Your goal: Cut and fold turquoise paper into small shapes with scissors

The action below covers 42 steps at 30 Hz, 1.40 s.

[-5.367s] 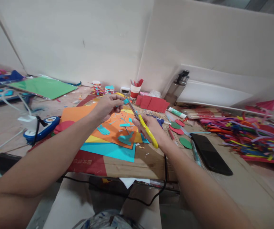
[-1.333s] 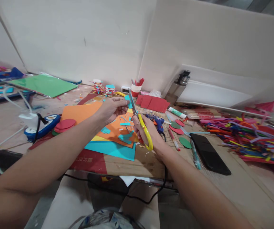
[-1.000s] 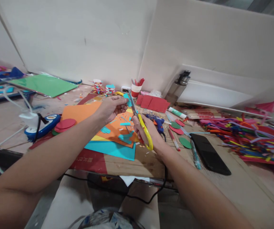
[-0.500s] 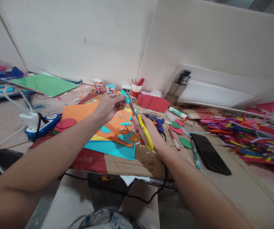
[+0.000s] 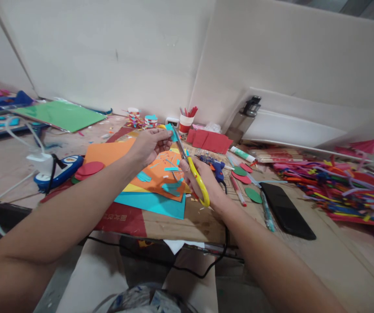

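My left hand (image 5: 149, 145) pinches a small teal paper piece (image 5: 173, 133) above the desk. My right hand (image 5: 203, 180) grips yellow-handled scissors (image 5: 196, 180), whose blades point up and left to the teal piece. Beneath both hands lie an orange sheet (image 5: 156, 174) strewn with teal scraps, and a teal sheet (image 5: 150, 204) on a cardboard mat (image 5: 187, 224).
A blue glue gun (image 5: 213, 164), a glue stick (image 5: 242, 154), red and green paper circles (image 5: 245, 180) and a black phone (image 5: 286, 211) lie right of the hands. Coloured strips (image 5: 336, 187) pile at far right. A green sheet (image 5: 59, 115), a power strip (image 5: 58, 171) and a red cup (image 5: 184, 123) stand around.
The left hand has shifted the teal piece slightly against the scissor blades; the right hand with the scissors has stayed nearly in place since a second ago.
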Available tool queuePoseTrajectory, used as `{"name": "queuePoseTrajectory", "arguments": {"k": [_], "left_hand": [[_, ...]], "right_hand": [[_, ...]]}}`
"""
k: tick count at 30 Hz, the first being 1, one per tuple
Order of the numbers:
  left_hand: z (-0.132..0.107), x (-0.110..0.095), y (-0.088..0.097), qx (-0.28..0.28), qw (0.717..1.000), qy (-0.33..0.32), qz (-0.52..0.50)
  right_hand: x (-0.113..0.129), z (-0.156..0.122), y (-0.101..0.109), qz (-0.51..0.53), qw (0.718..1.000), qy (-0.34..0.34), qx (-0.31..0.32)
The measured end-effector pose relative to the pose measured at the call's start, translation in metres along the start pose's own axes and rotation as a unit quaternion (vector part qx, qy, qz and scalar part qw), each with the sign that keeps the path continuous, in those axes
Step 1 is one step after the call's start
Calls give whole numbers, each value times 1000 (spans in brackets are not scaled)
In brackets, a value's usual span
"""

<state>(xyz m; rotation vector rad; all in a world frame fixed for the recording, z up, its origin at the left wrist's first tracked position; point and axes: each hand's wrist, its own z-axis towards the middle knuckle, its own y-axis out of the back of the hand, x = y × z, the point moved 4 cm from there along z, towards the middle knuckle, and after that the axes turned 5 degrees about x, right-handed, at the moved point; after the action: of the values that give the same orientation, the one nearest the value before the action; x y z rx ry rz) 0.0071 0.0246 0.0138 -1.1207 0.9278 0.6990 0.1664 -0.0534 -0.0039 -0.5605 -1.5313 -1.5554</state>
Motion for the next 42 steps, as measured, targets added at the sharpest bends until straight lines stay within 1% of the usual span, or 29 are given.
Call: {"name": "queuePoseTrajectory", "arguments": {"k": [7,11,17,25,32,37,42], "left_hand": [[-1,-1,-1,-4,1000,12,-1],[-4,-1,-5,15,1000,22,14],[-5,-1,-7,14,999,33,18],[-5,0,-6,14,999,39,4],[-4,0,-6,17,999,45,6],[-4,0,-6,12,999,48,9],[-2,1,-3,15,999,34,13]], "right_hand": [[2,0,0,-1,1000,5,7],[5,-1,0,-1,1000,16,1],[9,-1,2,3,1000,1,-8],[4,-1,-1,10,1000,5,-13],[6,0,0,12,1000,20,-16],[4,0,-2,18,1000,14,-12],[1,0,-1,15,1000,11,-18]]}}
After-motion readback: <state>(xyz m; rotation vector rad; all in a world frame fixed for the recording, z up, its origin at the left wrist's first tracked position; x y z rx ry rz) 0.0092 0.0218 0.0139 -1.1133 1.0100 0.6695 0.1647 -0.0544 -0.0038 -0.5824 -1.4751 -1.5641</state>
